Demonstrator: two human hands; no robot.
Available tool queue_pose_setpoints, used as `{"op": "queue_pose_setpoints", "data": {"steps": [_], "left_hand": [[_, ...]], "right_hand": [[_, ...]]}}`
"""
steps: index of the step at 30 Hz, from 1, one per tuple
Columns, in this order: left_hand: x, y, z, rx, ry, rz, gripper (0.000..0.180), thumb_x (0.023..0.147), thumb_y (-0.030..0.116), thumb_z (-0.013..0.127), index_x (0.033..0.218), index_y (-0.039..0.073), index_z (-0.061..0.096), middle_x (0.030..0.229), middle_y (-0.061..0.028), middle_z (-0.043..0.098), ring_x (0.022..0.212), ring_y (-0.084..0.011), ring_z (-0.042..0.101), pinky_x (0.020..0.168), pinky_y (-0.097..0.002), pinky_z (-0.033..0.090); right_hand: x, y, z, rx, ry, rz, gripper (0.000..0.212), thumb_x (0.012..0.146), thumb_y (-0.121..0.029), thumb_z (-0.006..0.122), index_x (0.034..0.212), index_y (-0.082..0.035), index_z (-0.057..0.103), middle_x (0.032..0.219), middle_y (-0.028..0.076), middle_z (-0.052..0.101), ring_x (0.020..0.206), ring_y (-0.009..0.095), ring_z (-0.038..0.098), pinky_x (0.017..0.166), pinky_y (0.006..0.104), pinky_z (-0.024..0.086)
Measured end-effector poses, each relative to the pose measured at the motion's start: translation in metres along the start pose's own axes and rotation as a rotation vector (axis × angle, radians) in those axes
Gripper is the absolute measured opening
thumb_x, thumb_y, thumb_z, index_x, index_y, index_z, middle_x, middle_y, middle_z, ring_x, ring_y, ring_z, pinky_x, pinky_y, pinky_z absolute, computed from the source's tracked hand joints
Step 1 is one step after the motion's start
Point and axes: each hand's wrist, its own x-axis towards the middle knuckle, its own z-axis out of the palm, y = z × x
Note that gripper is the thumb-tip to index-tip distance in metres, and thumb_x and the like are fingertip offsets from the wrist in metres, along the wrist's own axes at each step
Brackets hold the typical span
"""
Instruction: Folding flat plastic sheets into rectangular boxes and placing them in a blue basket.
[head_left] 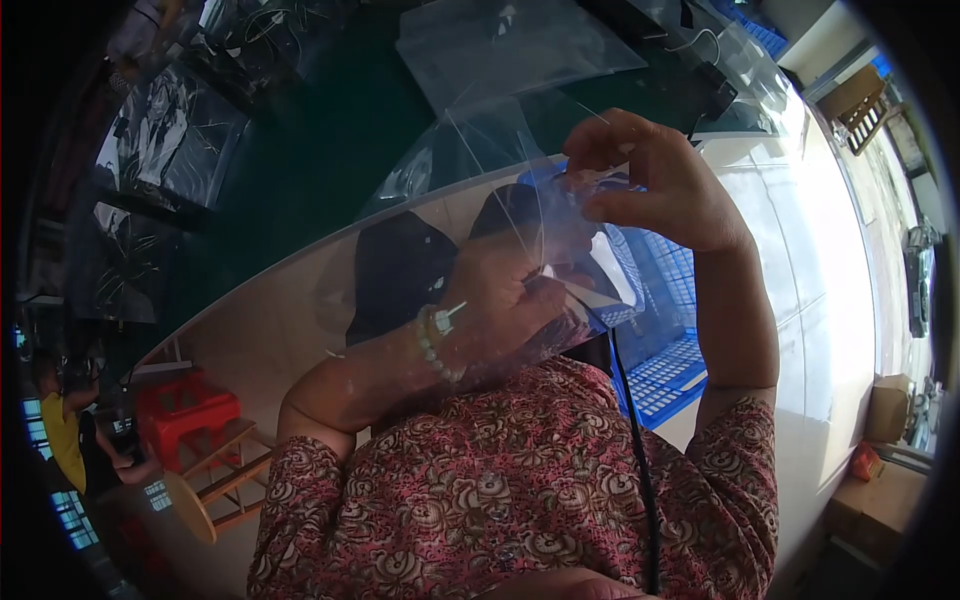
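A large clear plastic sheet (410, 290) spreads in front of me, folded and creased near its middle. Through it shows my left hand (515, 295), closed with its fingers pinching the sheet along a crease; a beaded bracelet (437, 345) circles that wrist. My right hand (660, 185) is raised higher and to the right. Its thumb and fingers curve together at the sheet's upper right part, and glare blurs the fingertips there. Beyond the sheet, a flat pile of clear plastic sheets (520, 50) rests on the dark green tabletop (300, 150).
A blue plastic crate (665, 375) stands low on the right, under my right forearm. A black cable (637, 450) hangs down my front. At left are a red stool (187, 405), a wooden stool (195, 505) and a person in yellow (65, 440). Cardboard boxes (875, 500) sit far right.
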Motion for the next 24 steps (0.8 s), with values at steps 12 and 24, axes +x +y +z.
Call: {"op": "queue_pose_setpoints", "data": {"steps": [12,24], "left_hand": [[-0.002,0.005,0.021,0.239,0.316,0.137,0.055,0.087,0.005,0.068,0.138,-0.003,0.049,0.109,-0.0225,0.067,0.099,-0.0321,0.071,0.083,-0.0363,0.054],[-0.022,-0.007,0.021,-0.373,0.522,0.029,0.023,0.094,-0.001,0.061,0.117,-0.001,0.060,0.109,-0.0078,0.066,0.090,-0.0091,0.064,0.078,-0.0235,0.052]], "right_hand": [[0.015,-0.035,0.029,0.032,0.122,0.162,0.058,0.074,-0.057,0.083,0.089,-0.003,0.072,0.082,0.010,0.072,0.080,0.022,0.073,0.073,0.0343,0.058],[0.017,-0.026,0.083,-0.090,0.457,-0.034,0.014,0.089,-0.015,0.075,0.092,-0.003,0.069,0.093,0.007,0.070,0.088,0.016,0.069,0.075,0.0302,0.054]]}}
